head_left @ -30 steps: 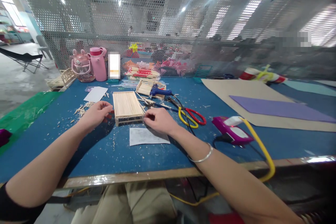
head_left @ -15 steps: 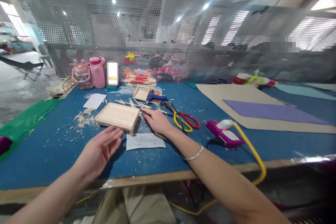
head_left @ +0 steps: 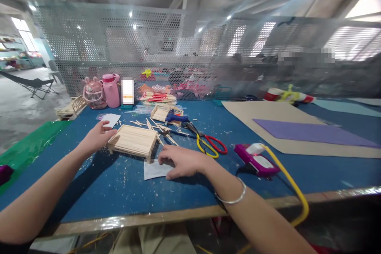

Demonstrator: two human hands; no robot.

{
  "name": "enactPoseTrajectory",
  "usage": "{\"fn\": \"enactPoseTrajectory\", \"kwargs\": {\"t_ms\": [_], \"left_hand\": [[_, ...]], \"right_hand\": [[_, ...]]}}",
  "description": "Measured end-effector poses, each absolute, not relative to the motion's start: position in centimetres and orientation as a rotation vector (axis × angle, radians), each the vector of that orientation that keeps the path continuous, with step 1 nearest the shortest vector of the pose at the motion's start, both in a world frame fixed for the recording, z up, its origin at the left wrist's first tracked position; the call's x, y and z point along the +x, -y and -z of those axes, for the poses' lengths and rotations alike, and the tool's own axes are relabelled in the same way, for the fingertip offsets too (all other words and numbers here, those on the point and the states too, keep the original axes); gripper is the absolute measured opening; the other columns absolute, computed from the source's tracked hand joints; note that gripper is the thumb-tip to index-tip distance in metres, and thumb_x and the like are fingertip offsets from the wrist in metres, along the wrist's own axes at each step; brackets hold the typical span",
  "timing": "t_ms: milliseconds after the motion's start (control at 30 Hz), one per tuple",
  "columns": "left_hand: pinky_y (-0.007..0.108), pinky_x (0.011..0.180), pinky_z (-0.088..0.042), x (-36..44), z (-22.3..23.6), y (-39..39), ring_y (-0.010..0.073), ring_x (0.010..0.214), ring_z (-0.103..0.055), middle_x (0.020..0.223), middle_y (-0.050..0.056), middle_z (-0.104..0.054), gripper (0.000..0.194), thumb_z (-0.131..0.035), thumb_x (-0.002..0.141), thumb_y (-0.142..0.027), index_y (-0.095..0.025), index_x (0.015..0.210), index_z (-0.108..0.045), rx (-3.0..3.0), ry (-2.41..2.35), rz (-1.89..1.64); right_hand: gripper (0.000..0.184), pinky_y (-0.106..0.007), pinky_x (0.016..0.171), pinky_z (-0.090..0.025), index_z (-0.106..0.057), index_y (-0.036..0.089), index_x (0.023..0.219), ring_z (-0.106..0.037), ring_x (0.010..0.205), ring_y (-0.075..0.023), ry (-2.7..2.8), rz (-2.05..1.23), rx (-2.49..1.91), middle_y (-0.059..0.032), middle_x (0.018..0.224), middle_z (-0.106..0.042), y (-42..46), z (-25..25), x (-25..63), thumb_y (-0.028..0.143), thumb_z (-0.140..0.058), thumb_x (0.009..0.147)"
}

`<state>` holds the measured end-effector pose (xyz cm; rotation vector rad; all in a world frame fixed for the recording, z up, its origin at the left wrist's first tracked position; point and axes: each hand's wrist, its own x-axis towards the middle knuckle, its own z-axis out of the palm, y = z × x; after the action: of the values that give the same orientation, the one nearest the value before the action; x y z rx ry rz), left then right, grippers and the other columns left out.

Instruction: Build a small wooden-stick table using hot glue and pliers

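Observation:
A miniature wooden bed (head_left: 135, 139) built of thin sticks stands on short legs on the blue tabletop, left of the middle. Close to its left end is my left hand (head_left: 97, 139), fingers stretched out over the scattered wood chips; whether they touch the frame I cannot tell. On the other side, my right hand (head_left: 183, 161) hovers over a white paper (head_left: 151, 170), fingers bent but apart, with nothing in them. A blue glue gun (head_left: 177, 117) rests behind, against a smaller stick-built piece (head_left: 159, 113). Loose sticks (head_left: 143, 123) lie between them.
Red-and-yellow-handled scissors (head_left: 212, 145) lie right of centre. Further right sits a purple power socket (head_left: 256, 160) with a yellow cable. Pink bottles (head_left: 111, 91) stand at the back left. A purple foam sheet (head_left: 309, 133) covers brown card. Behind rises a perforated metal screen (head_left: 178, 43).
My left hand has moved from the bed's front edge to its left end, over the wood chips. My right hand has drawn back from the loose sticks to above the white paper.

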<state>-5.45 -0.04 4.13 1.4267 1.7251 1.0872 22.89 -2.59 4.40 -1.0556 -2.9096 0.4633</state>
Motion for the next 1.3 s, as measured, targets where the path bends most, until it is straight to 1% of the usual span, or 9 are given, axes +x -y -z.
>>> {"fn": "enactPoseTrajectory", "kwargs": {"t_ms": [200,400,600,700,767,833,933,1067,1300], "left_hand": [[0.022,0.046,-0.036,-4.6,-3.8,1.3,0.01,0.055,-0.05,0.102,0.009,-0.059,0.088,-0.06,0.064,-0.034,-0.017,0.14,-0.017,1.397,-1.633,-0.832],[0.023,0.049,-0.038,-4.4,-4.3,4.8,0.0083,0.055,-0.047,0.11,0.01,-0.054,0.097,-0.069,0.06,-0.038,-0.022,0.14,-0.016,1.28,-1.513,-0.854],[0.021,0.047,-0.034,-3.9,-2.9,6.0,0.008,0.05,-0.045,0.08,0.0,-0.059,0.1,-0.071,0.062,-0.041,-0.019,0.14,-0.013,1.26,-1.364,-0.86],[0.022,0.046,-0.035,-4.4,-3.2,4.8,0.0115,0.05,-0.049,0.062,-0.005,-0.054,0.092,-0.066,0.065,-0.046,-0.017,0.138,-0.019,1.266,-1.472,-0.883],[0.022,0.046,-0.037,-4.8,-3.8,3.4,0.0129,0.053,-0.053,0.064,-0.004,-0.055,0.076,-0.063,0.066,-0.049,-0.019,0.129,-0.035,1.231,-1.556,-0.894],[0.021,0.044,-0.034,-5.0,-4.3,1.7,0.0119,0.051,-0.052,0.062,-0.005,-0.052,0.053,-0.061,0.066,-0.048,-0.017,0.107,-0.051,1.208,-1.55,-0.816],[0.021,0.045,-0.036,-4.9,-4.3,-0.1,0.0111,0.049,-0.051,0.057,-0.006,-0.05,0.033,-0.064,0.061,-0.043,-0.017,0.081,-0.055,1.219,-1.558,-0.771],[0.02,0.048,-0.039,-4.5,-3.2,-0.2,0.0096,0.049,-0.048,0.052,-0.007,-0.048,0.028,-0.065,0.06,-0.042,-0.018,0.072,-0.055,1.175,-1.467,-0.915],[0.021,0.053,-0.042,-4.0,-2.3,0.9,0.0102,0.055,-0.053,0.061,-0.004,-0.059,0.038,-0.072,0.056,-0.033,-0.017,0.089,-0.059,1.001,-1.292,-1.047]], "right_hand": [[0.035,-0.023,0.061,-0.037,-0.062,0.019,0.095,-0.052,0.076,-0.0158,2.911,-0.52,-1.268,-0.0035,0.09,-0.053,1.6,-5.0,24.4,0.025,-0.072,0.063],[0.031,-0.023,0.063,-0.036,-0.06,0.02,0.097,-0.054,0.079,-0.017,2.717,-0.503,-1.565,-0.0049,0.095,-0.054,0.8,-4.6,25.2,0.031,-0.066,0.069],[0.031,-0.023,0.061,-0.035,-0.059,0.019,0.098,-0.055,0.078,-0.0174,2.641,-0.432,-1.649,-0.0065,0.098,-0.056,0.8,-4.2,24.8,0.03,-0.065,0.069],[0.036,-0.024,0.065,-0.038,-0.062,0.017,0.1,-0.055,0.082,-0.0192,2.67,-0.551,-1.586,-0.0075,0.097,-0.061,0.5,-5.5,24.9,0.03,-0.066,0.066],[0.029,-0.024,0.065,-0.038,-0.063,0.016,0.098,-0.056,0.08,-0.0174,2.659,-0.691,-1.496,-0.006,0.094,-0.064,0.0,-6.8,24.6,0.028,-0.061,0.071],[0.02,-0.022,0.06,-0.037,-0.065,0.016,0.088,-0.055,0.068,-0.0139,2.55,-0.771,-1.423,-0.0024,0.079,-0.065,-0.8,-7.7,23.6,0.025,-0.051,0.077],[0.018,-0.021,0.051,-0.031,-0.06,0.015,0.059,-0.046,0.053,-0.0109,2.175,-0.76,-1.417,0.0009,0.052,-0.055,-2.2,-7.2,21.2,0.022,-0.052,0.074],[0.024,-0.021,0.046,-0.029,-0.056,0.016,0.059,-0.041,0.045,-0.0096,1.808,-0.869,-1.428,0.0023,0.045,-0.047,-3.6,-4.1,19.0,0.024,-0.045,0.079],[0.023,-0.018,0.036,-0.029,-0.052,0.017,0.068,-0.035,0.035,-0.006,1.595,-1.154,-1.369,0.0065,0.047,-0.042,-3.7,-1.2,19.3,0.038,-0.045,0.077]]}}
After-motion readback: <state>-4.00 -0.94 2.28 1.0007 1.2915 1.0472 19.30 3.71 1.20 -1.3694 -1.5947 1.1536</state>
